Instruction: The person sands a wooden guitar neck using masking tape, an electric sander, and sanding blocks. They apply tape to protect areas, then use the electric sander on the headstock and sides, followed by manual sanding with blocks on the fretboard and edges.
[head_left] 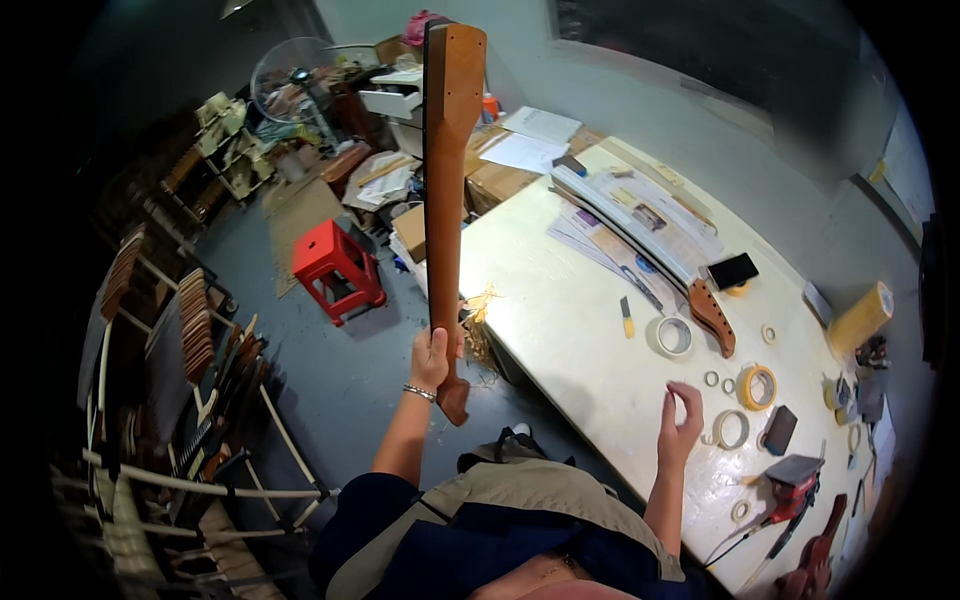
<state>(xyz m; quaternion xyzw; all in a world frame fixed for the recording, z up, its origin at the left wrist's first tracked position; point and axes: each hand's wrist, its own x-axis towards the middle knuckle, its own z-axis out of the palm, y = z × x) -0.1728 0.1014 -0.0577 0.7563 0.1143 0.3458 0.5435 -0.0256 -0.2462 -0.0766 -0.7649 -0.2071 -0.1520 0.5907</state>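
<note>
My left hand [430, 362] is wrapped round the lower part of a brown wooden guitar neck [447, 225] and holds it upright. Its wide headstock [463, 75] points up, a dark fingerboard edge runs along its left side, and the curved heel hangs below my fingers. My right hand [680, 425] is raised over the near part of the white table [570, 360], thumb and forefinger curled together in a loop. Anything small in that pinch is too fine to make out. Closest to that hand are a white tape roll [731, 430] and a small ring of tape [711, 379].
On the table lie another neck [712, 318], a yellow-handled cutter [627, 316], a phone [733, 271], a yellow tape roll [757, 387] and a red sander [793, 487]. A red stool [335, 268] stands on the floor. Racks of wooden necks [195, 325] fill the left side.
</note>
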